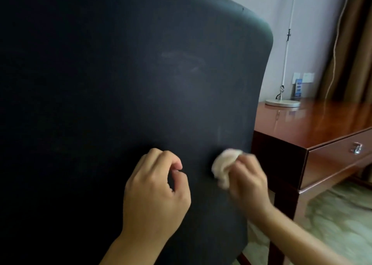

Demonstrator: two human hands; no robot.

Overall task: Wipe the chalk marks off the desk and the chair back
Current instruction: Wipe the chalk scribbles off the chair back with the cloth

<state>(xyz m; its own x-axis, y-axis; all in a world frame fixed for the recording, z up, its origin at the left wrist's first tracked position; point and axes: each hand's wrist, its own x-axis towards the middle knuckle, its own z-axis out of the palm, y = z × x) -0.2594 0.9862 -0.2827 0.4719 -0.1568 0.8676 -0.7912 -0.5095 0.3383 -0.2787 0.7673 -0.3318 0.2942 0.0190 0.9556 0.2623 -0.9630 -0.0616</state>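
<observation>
At the lower centre of the frame, your left hand [155, 192] sits against the chair back [100, 103] with its fingers curled in and thumb meeting the fingertips, grasping nothing that shows. Just right of it, your right hand [248, 182], somewhat blurred, grips a crumpled white cloth [223, 168] and presses it on the chair back near that panel's right edge. The dark chair back fills the left and middle of the frame. Faint chalk marks [181, 60] smear its upper right part, and a thin pale streak [219, 134] stands just above the cloth. To the right, behind the chair, is the glossy red-brown worktop [322, 122] with a drawer handle [356, 148] on its front. A lamp base [282, 103] rests on its far end, by the wall. A curtain [354, 43] hangs at the upper right.
</observation>
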